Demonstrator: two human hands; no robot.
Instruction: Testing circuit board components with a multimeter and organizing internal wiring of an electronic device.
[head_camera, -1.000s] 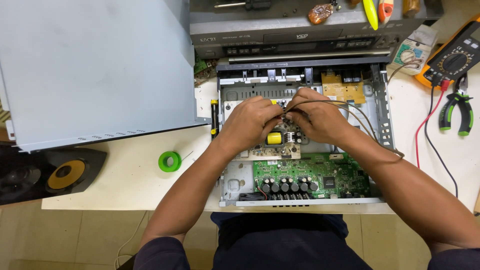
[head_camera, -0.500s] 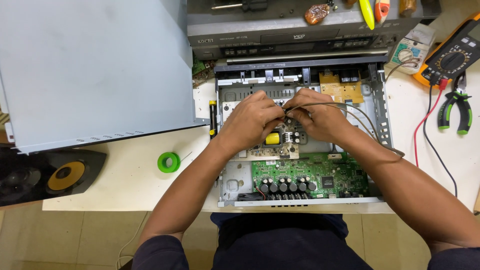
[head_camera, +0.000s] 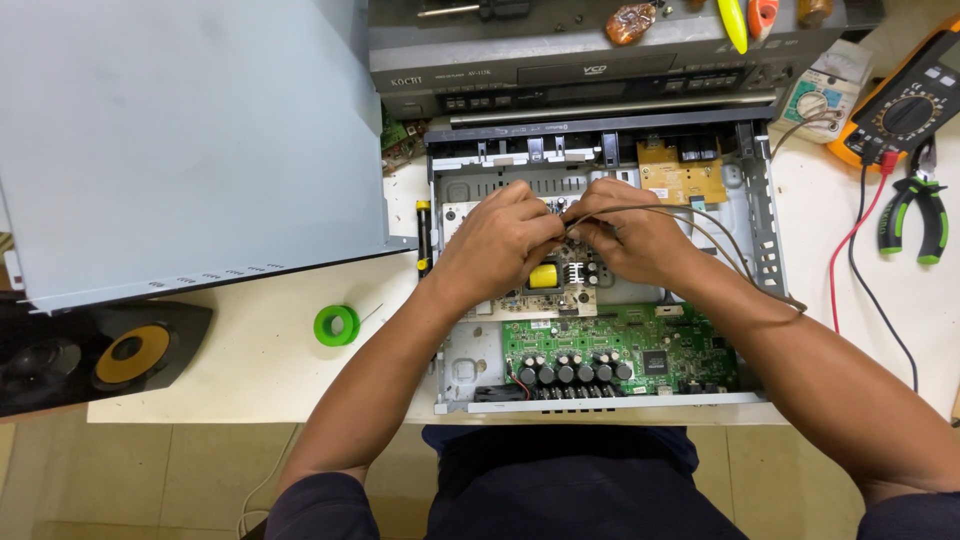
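Brown cable (head_camera: 700, 222) runs between both hands over the opened metal chassis (head_camera: 765, 230) on the white counter (head_camera: 260, 370). The left hand (head_camera: 500, 245) and right hand (head_camera: 630, 235) each pinch the cable, grip closed, fingertips meeting above the small board with a yellow component (head_camera: 543, 276). A green circuit board (head_camera: 680, 345) lies nearer the person.
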